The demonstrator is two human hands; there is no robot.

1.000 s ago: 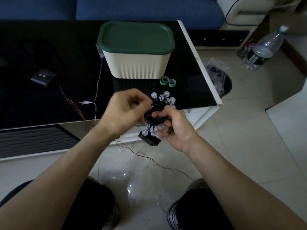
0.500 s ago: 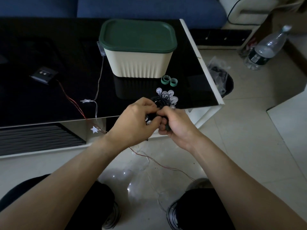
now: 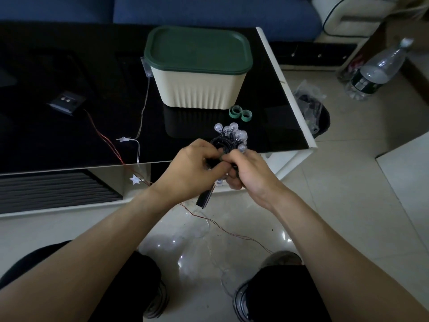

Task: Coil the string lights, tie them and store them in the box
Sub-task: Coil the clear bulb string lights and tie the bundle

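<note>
A coil of black string lights (image 3: 228,138) with clear round bulbs sits between both hands at the table's front edge. My left hand (image 3: 192,169) pinches the near side of the coil, and its black battery pack (image 3: 204,198) hangs below that hand. My right hand (image 3: 248,173) grips the coil from the right, fingers curled round it. The cream box with a green lid (image 3: 197,70) stands shut on the black table (image 3: 58,140), just behind the coil. Two green tie loops (image 3: 240,113) lie in front of the box.
A second string with star lights (image 3: 124,139) and red wire (image 3: 104,138) runs from a small dark pack (image 3: 66,102) over the table edge to the floor. A plastic bottle (image 3: 376,70) and a black bin (image 3: 318,115) stand on the right.
Both hands came together on the coil and lifted it slightly toward the table edge. The left hand closed in from the left onto the coil; the battery pack now hangs below it.
</note>
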